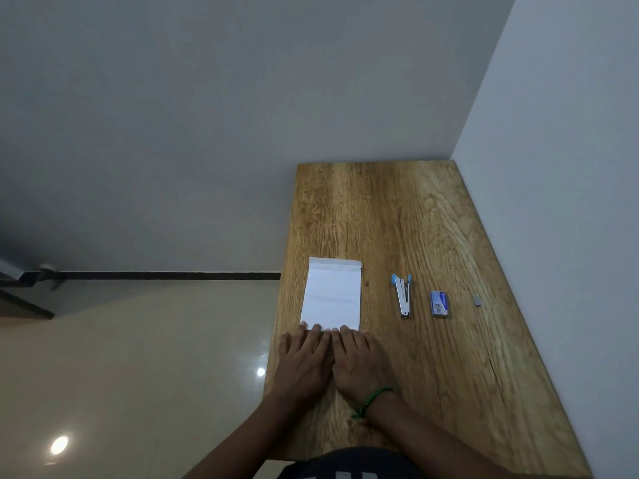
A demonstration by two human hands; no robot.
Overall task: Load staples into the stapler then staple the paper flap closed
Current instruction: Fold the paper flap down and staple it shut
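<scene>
A white folded paper (pixel 332 292) lies flat on the wooden table (pixel 432 236), its folded flap at the far edge. My left hand (pixel 304 361) and my right hand (pixel 359 361) rest flat side by side, fingertips pressing on the paper's near edge. Neither hand holds anything. To the right of the paper lies a small silver stapler (pixel 403 295) with blue ends. Further right sits a small staple box (pixel 439 304). A short loose strip of staples (pixel 477 301) lies beyond the box.
The table's right side runs along a white wall (pixel 553 167). Its left edge drops to a glossy beige floor (pixel 138 357). A green bracelet (pixel 371 401) is on my right wrist.
</scene>
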